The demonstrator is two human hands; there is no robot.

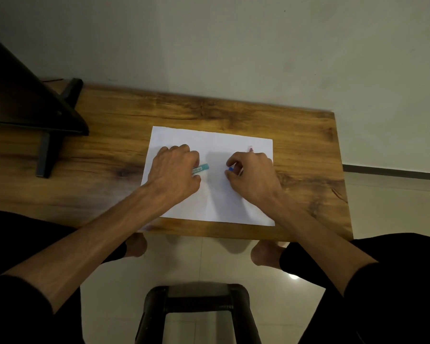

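Far to the left of the fingers, a dark stand (35, 108) rests on the wooden table (308, 150), well apart from both hands.

The left hand (174, 170) lies knuckles up with its fingers curled round a teal marker (201, 168). Only the marker's labelled end shows, projecting from the thumb side toward the other hand. The rest of the barrel is hidden inside the fist.

Both hands sit over 1 white sheet of paper (216, 202), which lies flat beneath the fingers.

On the right hand (253, 177), thumb and forefinger pinch a small blue piece (231, 169), possibly the marker's cap. The view is too small to confirm this. The piece is near the marker's exposed end but apart from it. The remaining fingers are curled.

Just beyond the right fingertips, a small pink item (250, 147) shows on the sheet. Its nature cannot be told.

Nearer than the 2 wrists, a dark stool (196, 294) stands below the table edge.
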